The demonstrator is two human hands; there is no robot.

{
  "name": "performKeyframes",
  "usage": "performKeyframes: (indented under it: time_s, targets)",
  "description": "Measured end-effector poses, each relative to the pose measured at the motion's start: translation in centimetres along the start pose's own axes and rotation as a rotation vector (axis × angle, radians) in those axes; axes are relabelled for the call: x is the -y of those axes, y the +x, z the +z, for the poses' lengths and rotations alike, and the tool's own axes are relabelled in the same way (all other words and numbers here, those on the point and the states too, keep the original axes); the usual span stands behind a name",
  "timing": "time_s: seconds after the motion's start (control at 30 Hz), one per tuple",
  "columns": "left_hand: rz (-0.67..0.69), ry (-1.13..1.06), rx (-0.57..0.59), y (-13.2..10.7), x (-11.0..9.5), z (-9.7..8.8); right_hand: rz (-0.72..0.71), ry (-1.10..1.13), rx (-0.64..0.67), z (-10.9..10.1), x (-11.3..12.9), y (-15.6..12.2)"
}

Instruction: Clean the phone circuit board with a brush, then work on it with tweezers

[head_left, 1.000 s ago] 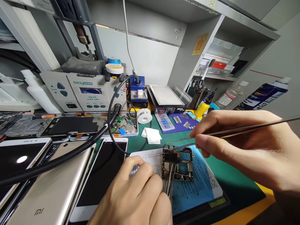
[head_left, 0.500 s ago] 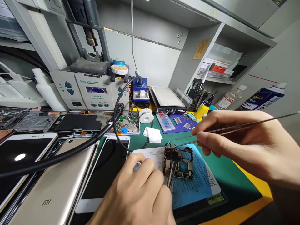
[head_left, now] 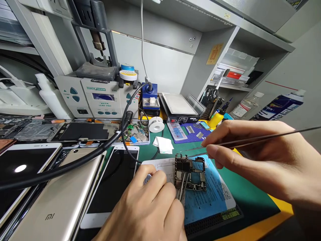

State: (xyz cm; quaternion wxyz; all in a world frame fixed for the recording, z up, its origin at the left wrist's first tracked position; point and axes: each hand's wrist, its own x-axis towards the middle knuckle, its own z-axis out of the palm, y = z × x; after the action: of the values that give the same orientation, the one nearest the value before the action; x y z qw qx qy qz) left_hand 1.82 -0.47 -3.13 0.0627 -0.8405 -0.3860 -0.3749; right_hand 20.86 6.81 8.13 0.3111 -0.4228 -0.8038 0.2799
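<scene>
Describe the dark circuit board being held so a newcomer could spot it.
On the green mat, find the blue printed sheet. The dark, gold-flecked phone circuit board lies there; unlike the boards in the metal tray, steel tweezers in the left hand grip it.

A phone logic board (head_left: 190, 172) is held by tweezers (head_left: 182, 187) in the left hand (head_left: 142, 207); long tweezers (head_left: 250, 141) are held just beside it in the right hand (head_left: 250, 157).

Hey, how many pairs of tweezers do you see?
2. One pair of tweezers is in the right hand, tips just above the circuit board. The other pair of tweezers is in the left hand, against the board. Others may be hidden.
</scene>
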Motion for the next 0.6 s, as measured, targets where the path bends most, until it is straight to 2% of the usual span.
performKeyframes:
  time_s: [0.2,0.4,0.6]
  targets:
    - [-0.023,0.005,-0.010,0.1,0.0,0.4,-0.116,-0.203,-0.016,-0.2,-0.4,-1.1]
    - [-0.009,0.054,-0.002,0.0,-0.1,0.4,-0.178,-0.379,-0.045,0.0,-1.8,-2.8]
    - [0.018,0.043,0.029,-0.3,0.2,0.5,-0.282,-0.402,-0.038,0.0,-2.2,-3.6]
